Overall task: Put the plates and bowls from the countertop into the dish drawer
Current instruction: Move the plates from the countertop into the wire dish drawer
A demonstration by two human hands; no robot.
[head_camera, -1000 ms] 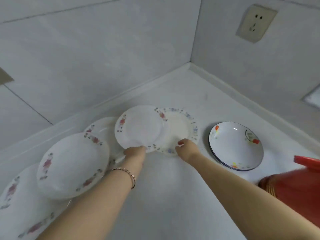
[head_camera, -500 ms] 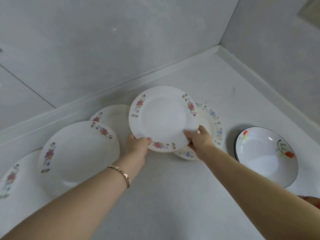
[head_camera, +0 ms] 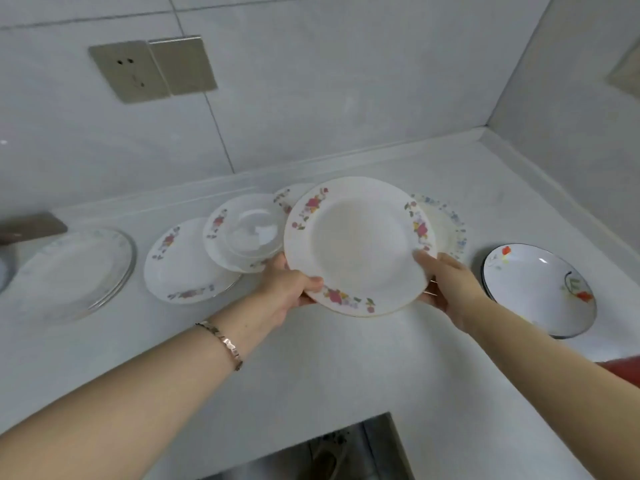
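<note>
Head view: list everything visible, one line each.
White countertop: 1, white, wall corner.
Round white plate with pink floral rim: 1, white/pink, lifted at centre.
Other pink-floral white plates: 3, white/pink, countertop left and behind; one mostly hidden.
Clear glass bowl: 1, clear, on one pink-floral plate.
Blue-floral white plate: 1, white/blue, behind the lifted plate.
Dark-rimmed white dish with red flower: 1 or a stack, white, countertop right.
Clear glass plates: stack, count unclear, far left.
Beige wall socket and switch: 1 each, back wall.
Red object: 1, right edge, cropped.
Left hand: fingers grip the lifted plate's left rim.
Right hand: fingers grip its right rim.
</note>
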